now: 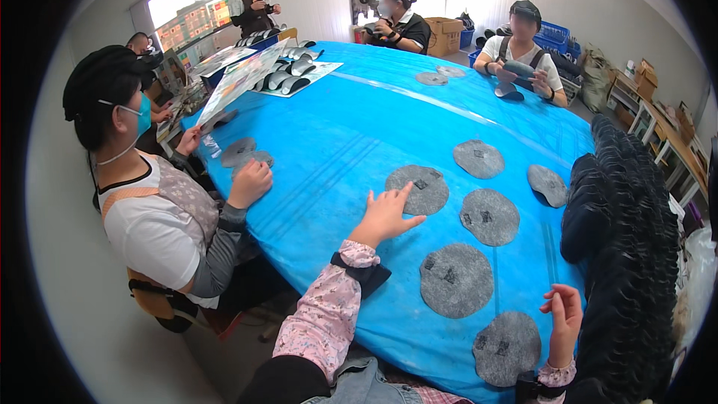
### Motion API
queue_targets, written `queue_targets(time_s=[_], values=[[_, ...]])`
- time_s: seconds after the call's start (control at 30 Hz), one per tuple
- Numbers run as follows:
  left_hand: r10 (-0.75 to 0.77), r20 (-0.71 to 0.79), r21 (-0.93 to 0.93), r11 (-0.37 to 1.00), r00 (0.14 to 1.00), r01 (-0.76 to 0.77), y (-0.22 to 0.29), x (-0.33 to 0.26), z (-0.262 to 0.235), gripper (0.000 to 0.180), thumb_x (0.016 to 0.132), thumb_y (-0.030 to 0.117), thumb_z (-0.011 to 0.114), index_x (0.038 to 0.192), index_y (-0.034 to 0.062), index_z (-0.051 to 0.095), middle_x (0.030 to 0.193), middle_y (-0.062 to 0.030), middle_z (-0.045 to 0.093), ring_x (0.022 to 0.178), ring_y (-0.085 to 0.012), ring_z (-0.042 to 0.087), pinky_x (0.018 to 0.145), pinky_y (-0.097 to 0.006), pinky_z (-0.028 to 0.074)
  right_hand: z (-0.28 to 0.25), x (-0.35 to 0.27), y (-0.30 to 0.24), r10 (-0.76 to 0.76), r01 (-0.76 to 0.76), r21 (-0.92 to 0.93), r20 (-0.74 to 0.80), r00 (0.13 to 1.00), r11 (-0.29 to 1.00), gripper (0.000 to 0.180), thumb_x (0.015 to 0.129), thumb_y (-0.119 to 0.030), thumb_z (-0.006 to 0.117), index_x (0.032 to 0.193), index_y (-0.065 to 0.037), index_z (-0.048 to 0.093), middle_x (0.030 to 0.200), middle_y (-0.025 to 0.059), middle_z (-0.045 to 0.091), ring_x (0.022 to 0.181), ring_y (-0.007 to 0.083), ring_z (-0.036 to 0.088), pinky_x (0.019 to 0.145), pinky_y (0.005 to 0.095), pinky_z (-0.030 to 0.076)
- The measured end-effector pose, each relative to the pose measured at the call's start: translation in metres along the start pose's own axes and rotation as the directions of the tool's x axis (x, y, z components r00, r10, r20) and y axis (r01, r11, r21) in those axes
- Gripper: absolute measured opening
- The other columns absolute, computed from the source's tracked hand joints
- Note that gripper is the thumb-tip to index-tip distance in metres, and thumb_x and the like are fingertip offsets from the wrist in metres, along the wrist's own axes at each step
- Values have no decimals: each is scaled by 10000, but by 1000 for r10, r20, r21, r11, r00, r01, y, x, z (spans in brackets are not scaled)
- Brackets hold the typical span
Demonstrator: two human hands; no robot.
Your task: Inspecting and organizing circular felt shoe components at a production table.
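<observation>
Head view: right hand [565, 322] is raised at near right, fingers loosely curled, released. Nearest grey disc [507, 349] lies on the blue-covered surface [314, 243], just left of that hand. Second disc [456, 284] sits a bit farther out, dark mark near its middle. Left hand [385, 217], pink floral sleeve [318, 318] behind it, is released too: fingers spread, index over the third disc [430, 200]. Can't tell if the fingertip touches. Fourth disc [491, 228] is just right of the third, fifth disc [479, 159] beyond it, sixth disc [548, 185] off to the right near the black stack [628, 254] of overlapping curved pieces along the right edge. All six are apart from each other. Left side: masked co-worker [161, 217], one hand by two overlapping grey discs [239, 151], the other at the corner of a tilted sheet [243, 86]. Farther out: dark curved pieces [288, 78] on a board, plus a pair of grey discs [431, 78]. Far right, a seated person [490, 49] holds a dark curved piece [518, 69]. Behind: cardboard box [443, 37], blue crate [552, 36].
</observation>
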State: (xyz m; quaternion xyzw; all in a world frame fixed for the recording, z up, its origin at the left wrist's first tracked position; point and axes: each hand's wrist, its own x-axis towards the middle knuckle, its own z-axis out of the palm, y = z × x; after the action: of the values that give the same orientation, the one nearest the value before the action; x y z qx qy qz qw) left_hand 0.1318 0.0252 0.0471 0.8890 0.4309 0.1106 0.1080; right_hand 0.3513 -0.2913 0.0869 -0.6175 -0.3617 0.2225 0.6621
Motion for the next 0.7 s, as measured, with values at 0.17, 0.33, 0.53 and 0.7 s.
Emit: queue_targets(time_s=[0.17, 0.33, 0.53, 0.7], values=[[-76, -336, -433, 898, 939, -82, -29, -1, 31, 545, 839, 415, 559, 1261, 85, 456, 1267, -160, 435, 1158, -304, 445, 983, -440, 319, -5, 6, 11, -176, 234, -670, 154, 972, 705, 98, 831, -65, 574, 893, 11, 569, 827, 112, 566, 726, 202, 564, 645, 297, 452], [-232, -362, -568, 823, 903, -17, -36, 6, 35, 417, 843, 282, 580, 1185, 57, 502, 1216, -155, 472, 1119, -283, 479, 928, -378, 387, -13, 10, 15, -173, 231, -696, 154, 973, 680, 106, 808, -64, 588, 877, 14, 569, 813, 127, 563, 724, 234, 566, 644, 316, 451], [-33, -446, -641, 709, 894, -294, -30, 8, 41, 348, 818, 138, 583, 1153, 58, 531, 1106, -115, 538, 1033, -236, 532, 882, -347, 426, -25, 4, 27, -112, 207, -706, 179, 977, 677, 98, 810, -65, 593, 860, 17, 573, 801, 131, 568, 675, 226, 571, 600, 310, 451], [-169, -478, -581, 797, 862, -166, -36, 8, 43, 304, 814, 125, 576, 1114, 72, 562, 1062, -99, 531, 965, -209, 539, 849, -333, 432, -28, 0, 26, -40, 112, -693, 119, 992, 712, 93, 798, -53, 603, 859, 13, 574, 784, 116, 548, 645, 221, 551, 595, 314, 446]])
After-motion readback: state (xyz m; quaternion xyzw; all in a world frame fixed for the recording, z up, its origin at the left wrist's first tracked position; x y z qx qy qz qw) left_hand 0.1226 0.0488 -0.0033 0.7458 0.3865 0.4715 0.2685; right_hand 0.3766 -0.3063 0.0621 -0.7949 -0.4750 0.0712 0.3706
